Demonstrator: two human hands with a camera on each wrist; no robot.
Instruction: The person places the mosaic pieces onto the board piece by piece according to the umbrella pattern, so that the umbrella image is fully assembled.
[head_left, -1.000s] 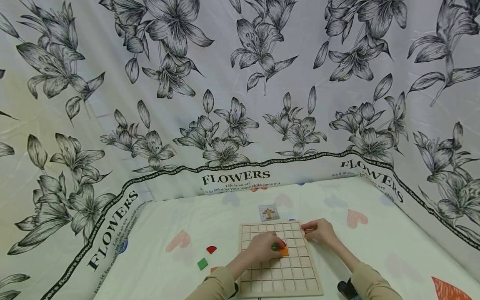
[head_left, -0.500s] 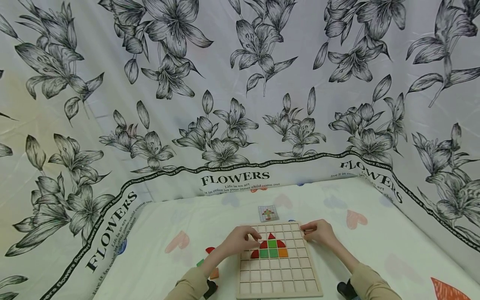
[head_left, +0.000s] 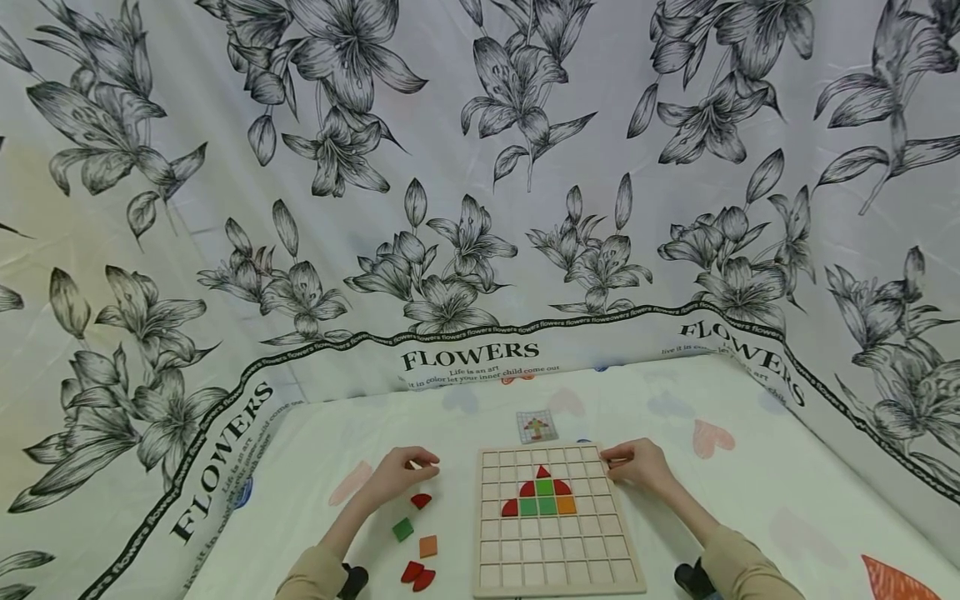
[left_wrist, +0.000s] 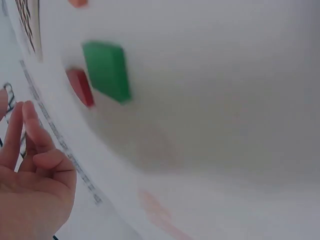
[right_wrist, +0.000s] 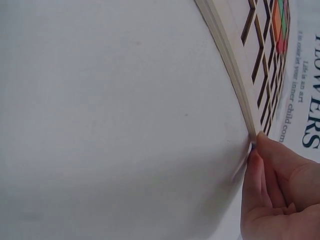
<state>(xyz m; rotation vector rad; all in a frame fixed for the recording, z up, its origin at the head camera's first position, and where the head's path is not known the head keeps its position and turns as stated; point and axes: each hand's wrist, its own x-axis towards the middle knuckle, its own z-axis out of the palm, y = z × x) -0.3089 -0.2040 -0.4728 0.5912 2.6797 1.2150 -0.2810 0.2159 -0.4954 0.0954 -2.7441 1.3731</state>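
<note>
My left hand (head_left: 405, 473) hovers left of the wooden grid board (head_left: 555, 575), fingers loosely bent with nothing between them. Just below it lies a red quarter-round piece (head_left: 422, 501), and nearby a green square block (head_left: 402, 529); both show in the left wrist view too. My right hand (head_left: 641, 463) pinches the board's far right corner between thumb and fingers, as the right wrist view (right_wrist: 280, 185) of that hand confirms. Set in the grid are a red triangle (head_left: 543, 472), several red quarter-rounds (head_left: 511, 507), green squares (head_left: 528, 507) and an orange square (head_left: 566, 505).
Left of the board lie a loose orange square (head_left: 427, 546) and two red pieces (head_left: 423, 580). A small picture card (head_left: 537, 426) with a coloured grid pattern lies beyond the board. A flower-printed curtain (head_left: 480, 333) hangs behind the heart-patterned tablecloth (head_left: 322, 433).
My left hand has drawn back from the pieces on the board and moved left over the loose ones, uncovering the red, green and orange pattern. My right hand stays at the corner.
</note>
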